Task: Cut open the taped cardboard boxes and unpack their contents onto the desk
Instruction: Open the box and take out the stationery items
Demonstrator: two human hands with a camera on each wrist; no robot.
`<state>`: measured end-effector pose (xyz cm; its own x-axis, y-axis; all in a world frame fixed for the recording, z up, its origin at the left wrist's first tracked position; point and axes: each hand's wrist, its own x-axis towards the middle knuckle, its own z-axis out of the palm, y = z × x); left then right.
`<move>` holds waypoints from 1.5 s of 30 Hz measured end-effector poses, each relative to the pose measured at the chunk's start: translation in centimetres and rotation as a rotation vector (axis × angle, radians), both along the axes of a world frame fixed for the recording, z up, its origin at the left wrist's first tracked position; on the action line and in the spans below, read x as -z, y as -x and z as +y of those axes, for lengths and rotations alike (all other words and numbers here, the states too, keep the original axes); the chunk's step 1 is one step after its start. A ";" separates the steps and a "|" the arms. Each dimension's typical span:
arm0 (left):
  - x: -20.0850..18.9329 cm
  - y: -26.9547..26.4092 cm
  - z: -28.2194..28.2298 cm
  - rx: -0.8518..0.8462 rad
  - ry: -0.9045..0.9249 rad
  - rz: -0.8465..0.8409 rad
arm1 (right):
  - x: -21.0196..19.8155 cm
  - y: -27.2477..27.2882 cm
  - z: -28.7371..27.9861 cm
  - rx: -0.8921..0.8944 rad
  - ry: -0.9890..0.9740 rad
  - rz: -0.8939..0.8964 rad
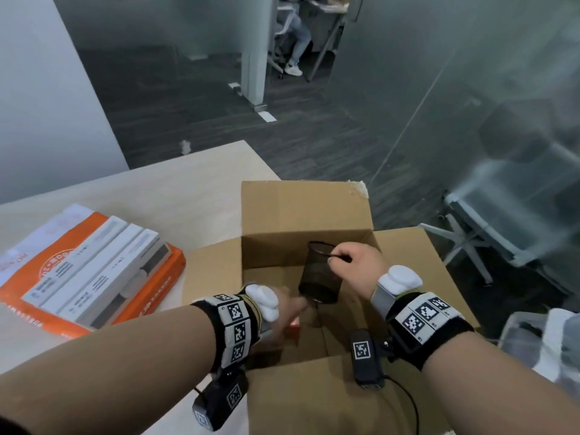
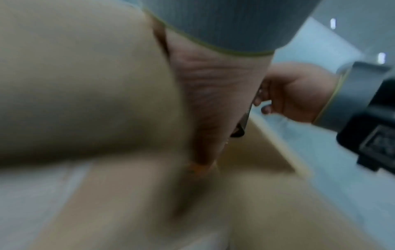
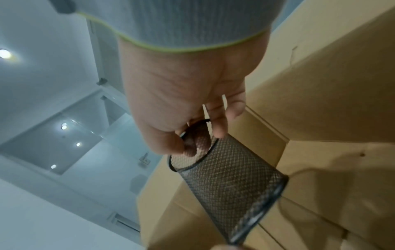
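An open cardboard box stands at the desk's right end, flaps spread. My right hand pinches the rim of a black mesh pen cup and holds it tilted above the box's opening. The right wrist view shows my thumb outside and fingers inside the pen cup, with the box wall behind. My left hand reaches down into the box, curled round a small red item that is mostly hidden. The blurred left wrist view shows my left palm and an orange-red bit at its fingertips.
A stack of orange-and-white paper packs with several white boxes on top lies on the pale wooden desk to the left. A chair base and a clear plastic bin stand right of the box. Glass walls enclose the room.
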<state>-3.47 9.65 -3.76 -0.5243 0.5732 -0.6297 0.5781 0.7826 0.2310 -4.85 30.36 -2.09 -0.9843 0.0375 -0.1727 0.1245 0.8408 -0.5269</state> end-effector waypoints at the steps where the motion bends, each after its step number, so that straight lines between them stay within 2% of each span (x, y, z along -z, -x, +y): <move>1: -0.3 -0.1 -0.2 -0.018 -0.077 0.079 | -0.4 0.1 -0.1 0.043 0.056 0.069; 3: -1.6 -0.2 -1.7 -0.168 -0.251 0.112 | -1.6 0.4 -0.6 0.120 0.174 0.192; 6: -3.4 -0.9 -5.0 -0.324 -0.469 0.055 | -3.8 0.7 -2.4 0.164 0.308 0.312; 8: -4.6 -1.0 -7.7 -0.392 -0.595 0.030 | -5.2 0.9 -4.2 0.134 0.366 0.333; 12: -6.3 -1.5 -13.5 -0.658 -0.746 0.031 | -7.2 1.1 -9.9 -0.041 0.495 0.294; 15: -6.7 -2.4 -17.7 -0.702 -0.645 0.103 | -6.4 1.4 -14.4 -0.148 0.483 0.204; 17: -6.1 -3.8 -21.0 -0.731 -0.513 0.156 | -5.1 1.5 -17.8 -0.267 0.427 0.139; 20: -3.3 -5.9 -24.3 -0.814 -0.315 0.202 | -3.3 1.4 -21.2 -0.451 0.248 0.080; 23: -0.2 -8.4 -26.7 -0.964 -0.224 0.211 | -1.6 0.5 -25.4 -0.618 0.001 -0.043; 26: 2.7 -9.4 -26.9 -0.989 -0.156 0.191 | 1.0 0.1 -27.5 -0.663 -0.193 -0.178; 30: 6.0 -10.1 -27.2 -0.943 -0.012 0.163 | 3.4 0.0 -29.2 -0.661 -0.378 -0.246; 36: 7.0 -9.2 -26.7 -0.956 0.074 0.102 | 5.5 1.4 -28.1 -0.599 -0.428 -0.341; 40: 7.3 -8.9 -26.8 -0.961 0.072 0.108 | 6.2 2.0 -27.6 -0.603 -0.394 -0.329; 42: 7.4 -8.8 -26.6 -0.926 0.058 0.187 | 6.3 2.1 -27.3 -0.614 -0.365 -0.287; 45: 6.3 -8.7 -25.8 -0.898 -0.026 0.374 | 5.7 1.9 -26.8 -0.577 -0.213 -0.207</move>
